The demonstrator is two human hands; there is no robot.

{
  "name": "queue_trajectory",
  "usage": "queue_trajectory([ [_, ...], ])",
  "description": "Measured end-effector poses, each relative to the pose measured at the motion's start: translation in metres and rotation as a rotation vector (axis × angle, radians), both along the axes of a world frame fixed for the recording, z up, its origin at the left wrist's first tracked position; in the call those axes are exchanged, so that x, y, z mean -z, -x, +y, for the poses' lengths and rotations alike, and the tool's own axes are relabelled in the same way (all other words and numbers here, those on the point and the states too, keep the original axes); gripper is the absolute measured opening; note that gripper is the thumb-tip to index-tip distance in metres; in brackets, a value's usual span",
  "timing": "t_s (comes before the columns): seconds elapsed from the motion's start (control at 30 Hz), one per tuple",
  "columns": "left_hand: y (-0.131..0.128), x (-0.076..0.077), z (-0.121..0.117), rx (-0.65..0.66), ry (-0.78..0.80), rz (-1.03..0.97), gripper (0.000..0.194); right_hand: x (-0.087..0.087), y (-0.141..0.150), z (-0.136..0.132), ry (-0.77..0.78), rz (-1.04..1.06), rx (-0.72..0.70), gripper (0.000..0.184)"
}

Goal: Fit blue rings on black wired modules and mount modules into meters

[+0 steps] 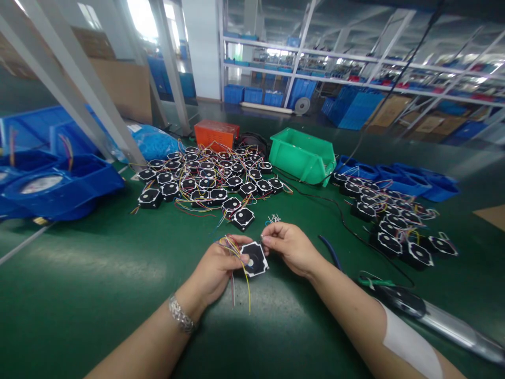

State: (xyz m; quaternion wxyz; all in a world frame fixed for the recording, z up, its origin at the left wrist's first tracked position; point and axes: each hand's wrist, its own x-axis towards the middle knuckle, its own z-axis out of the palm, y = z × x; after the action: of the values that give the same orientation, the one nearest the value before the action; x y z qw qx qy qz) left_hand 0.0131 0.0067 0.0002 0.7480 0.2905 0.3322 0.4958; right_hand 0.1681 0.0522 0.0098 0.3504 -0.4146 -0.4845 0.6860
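My left hand [221, 263] grips a square black motor [256, 260] with pale corners, thumb on its face. Yellow, red and white wires hang from the motor past my fingers. At its upper right corner, my right hand [290, 246] pinches a small silvery piece that looks like a screw [262, 237]. Just beyond my fingers lies a small heap of screws [274, 218]. Another motor [242, 217] sits on the green table close behind my hands.
Many wired motors [207, 173] cover the table's back, with another group [389, 242] at right. Behind stand a green bin [302, 152] and an orange box [216, 136]. Blue bins [67, 184] stand at left. A powered screwdriver [442, 316] lies lower right, near a black cable [347, 223].
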Motion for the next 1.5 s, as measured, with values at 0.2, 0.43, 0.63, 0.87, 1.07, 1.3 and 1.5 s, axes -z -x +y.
queue_trajectory([
  [0.2, 0.002, 0.004, -0.001, -0.024, 0.045, 0.077, 0.029, -0.003, 0.0, -0.001, -0.038, -0.035, -0.064, 0.029],
  [0.43, 0.0, 0.005, -0.001, 0.035, 0.05, 0.047, 0.03, 0.007, -0.005, 0.005, 0.078, 0.054, -0.213, 0.036],
  [0.63, 0.0, 0.006, -0.001, 0.041, 0.055, 0.014, 0.028, 0.008, -0.01, 0.008, 0.083, 0.084, -0.279, 0.037],
  [0.87, 0.002, 0.01, -0.001, 0.069, 0.041, -0.004, 0.029, 0.009, -0.009, 0.008, 0.053, 0.114, -0.287, 0.033],
  [1.07, 0.003, 0.008, 0.0, 0.041, 0.076, 0.01, 0.029, 0.003, -0.018, 0.015, -0.072, 0.039, -0.282, 0.025],
  [1.3, 0.002, 0.005, 0.001, 0.001, 0.091, 0.067, 0.033, 0.001, -0.015, 0.014, -0.044, 0.026, -0.084, 0.04],
  [1.5, 0.002, 0.005, 0.0, -0.019, -0.047, 0.135, 0.038, -0.005, -0.008, 0.006, -0.2, -0.125, -0.006, 0.021],
])
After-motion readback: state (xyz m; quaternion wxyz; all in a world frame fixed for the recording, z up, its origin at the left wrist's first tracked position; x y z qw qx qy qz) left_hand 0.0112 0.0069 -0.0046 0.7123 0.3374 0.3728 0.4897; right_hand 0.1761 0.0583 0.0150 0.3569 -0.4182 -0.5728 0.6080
